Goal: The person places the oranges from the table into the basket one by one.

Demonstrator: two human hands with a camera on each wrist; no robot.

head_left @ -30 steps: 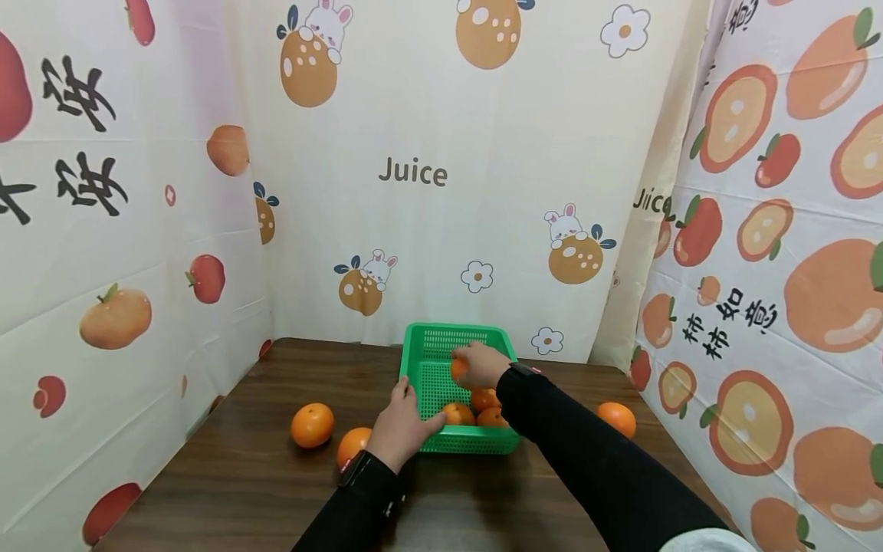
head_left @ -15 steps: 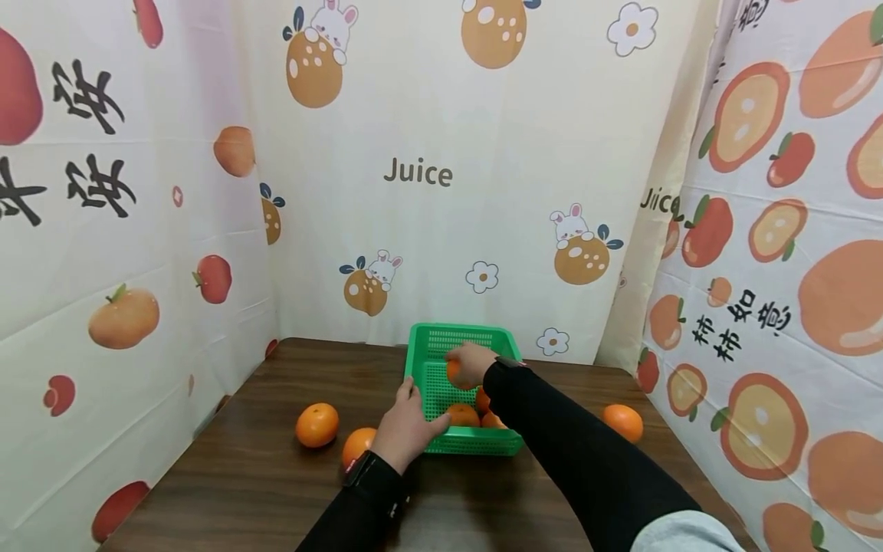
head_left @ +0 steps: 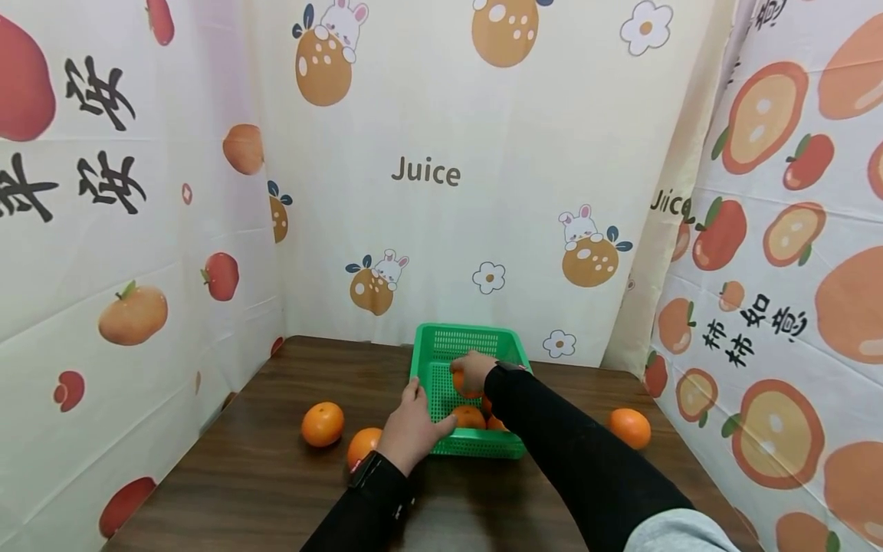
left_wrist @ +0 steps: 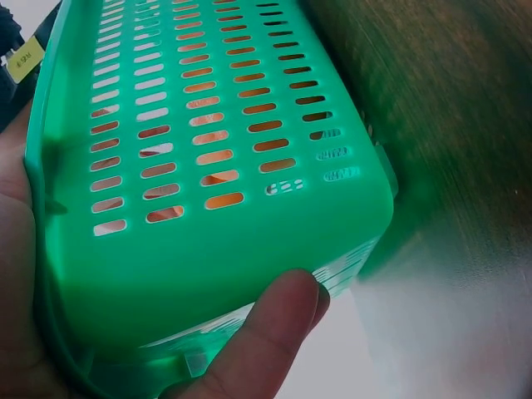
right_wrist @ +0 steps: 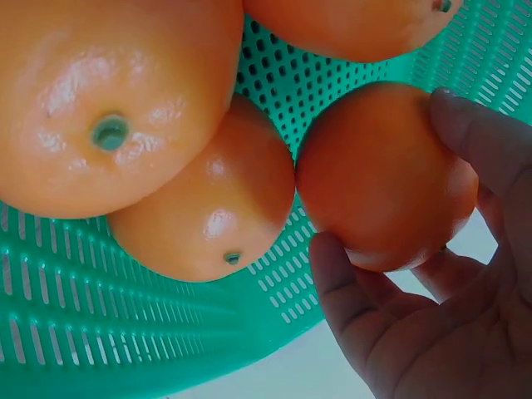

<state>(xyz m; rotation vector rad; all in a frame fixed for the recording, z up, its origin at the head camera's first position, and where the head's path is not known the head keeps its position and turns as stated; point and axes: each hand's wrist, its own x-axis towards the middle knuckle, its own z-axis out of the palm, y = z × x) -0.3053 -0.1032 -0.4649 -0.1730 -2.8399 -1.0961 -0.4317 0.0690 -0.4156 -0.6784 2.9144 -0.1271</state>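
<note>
A green plastic basket (head_left: 476, 443) with slotted walls stands on the wooden table. My left hand (head_left: 408, 429) grips it at its left side near the front corner; the left wrist view shows fingers (left_wrist: 283, 320) against the slotted wall. Inside the basket, my right hand (head_left: 476, 372) holds an orange (right_wrist: 386, 179), fingers and thumb curled round it. That orange sits right beside another orange (right_wrist: 208, 199) in the basket. Several oranges lie toward the basket's near end, such as one orange (head_left: 468, 418) by my left thumb; my right forearm partly hides the others.
Two loose oranges lie left of the basket: one orange (head_left: 323, 424) farther out, one orange (head_left: 363, 446) beside my left wrist. Another orange (head_left: 629, 428) lies to the right, past my right forearm. Fruit-printed cloth (head_left: 441, 230) hangs behind the table (head_left: 276, 475) and at both sides.
My right hand has brought its orange slightly lower and nearer the oranges at the basket's front. My left hand keeps its place on the basket. The head view has swung a little left.
</note>
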